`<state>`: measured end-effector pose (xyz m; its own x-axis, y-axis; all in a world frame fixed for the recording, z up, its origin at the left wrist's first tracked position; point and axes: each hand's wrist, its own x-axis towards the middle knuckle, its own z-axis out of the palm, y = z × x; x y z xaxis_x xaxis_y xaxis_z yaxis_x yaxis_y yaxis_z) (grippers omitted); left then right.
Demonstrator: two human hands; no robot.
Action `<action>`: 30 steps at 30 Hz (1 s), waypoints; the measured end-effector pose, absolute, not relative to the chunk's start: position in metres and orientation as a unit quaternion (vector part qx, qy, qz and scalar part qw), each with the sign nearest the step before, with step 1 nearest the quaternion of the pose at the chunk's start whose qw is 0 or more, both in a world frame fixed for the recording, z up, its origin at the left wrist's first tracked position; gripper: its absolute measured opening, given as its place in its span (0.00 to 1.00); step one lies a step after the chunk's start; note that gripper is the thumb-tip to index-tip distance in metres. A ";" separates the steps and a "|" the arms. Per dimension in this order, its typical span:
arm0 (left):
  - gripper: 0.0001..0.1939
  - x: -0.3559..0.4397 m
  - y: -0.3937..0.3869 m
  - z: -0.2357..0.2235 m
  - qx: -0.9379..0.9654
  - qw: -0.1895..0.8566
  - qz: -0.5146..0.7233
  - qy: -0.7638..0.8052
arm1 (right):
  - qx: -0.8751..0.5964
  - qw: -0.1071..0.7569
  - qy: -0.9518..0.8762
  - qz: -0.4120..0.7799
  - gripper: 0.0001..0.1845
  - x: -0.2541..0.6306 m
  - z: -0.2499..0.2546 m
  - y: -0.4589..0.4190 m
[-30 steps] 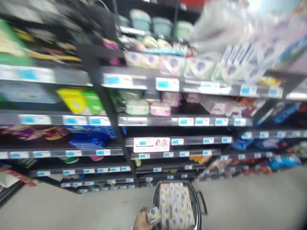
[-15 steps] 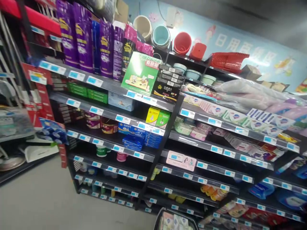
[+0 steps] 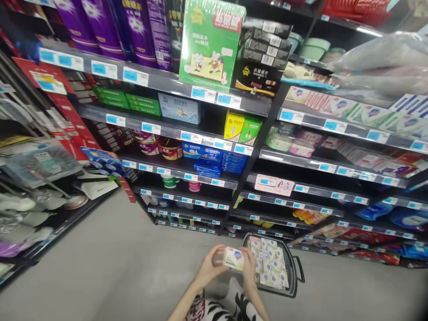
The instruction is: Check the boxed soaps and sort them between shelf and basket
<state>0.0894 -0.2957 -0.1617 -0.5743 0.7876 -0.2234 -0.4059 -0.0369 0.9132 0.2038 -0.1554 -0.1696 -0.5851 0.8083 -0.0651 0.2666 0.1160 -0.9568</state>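
Observation:
Low in the middle, in front of my body, I hold a white and yellow boxed bar of soap (image 3: 234, 258). The fingers of my left hand (image 3: 212, 264) are closed round its left end. My right hand (image 3: 248, 269) grips its right end, partly covering the print. Just to the right stands a dark shopping basket (image 3: 291, 285) on the floor, with many similar soap boxes (image 3: 270, 261) packed in rows inside it. My right hand overlaps the basket's left edge in the view.
Black shelves with price tags (image 3: 202, 94) run across the aisle, holding purple spray cans (image 3: 140, 35), a green box (image 3: 210, 44) and soap packs (image 3: 354, 107). Blister packs (image 3: 105, 161) jut out at the left shelf end. Another rack (image 3: 43, 165) stands at the far left over grey floor.
The view has tilted down towards the floor. My hands have come into sight with the soap box between them, and the basket now shows almost whole.

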 end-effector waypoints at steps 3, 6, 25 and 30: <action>0.35 0.089 -0.297 -0.163 0.193 0.437 0.707 0.521 | -0.437 0.318 -0.628 0.559 0.18 0.202 -0.146 -0.153; 0.36 0.083 -0.299 -0.159 0.214 0.467 0.706 0.487 | -0.411 0.317 -0.649 0.557 0.18 0.201 -0.122 -0.156; 0.43 0.051 -0.320 -0.124 0.300 0.492 0.641 0.506 | -0.402 0.342 -0.693 0.491 0.18 0.188 -0.099 -0.192; 0.38 0.049 -0.321 -0.111 0.328 0.379 0.643 0.578 | -0.408 0.386 -0.634 0.531 0.24 0.166 -0.104 -0.193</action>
<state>0.0487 -0.3208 -0.1110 -0.4969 0.8676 -0.0164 -0.1082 -0.0432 0.9932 0.1660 -0.1927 -0.1039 -0.3681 0.9281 0.0560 0.1077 0.1024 -0.9889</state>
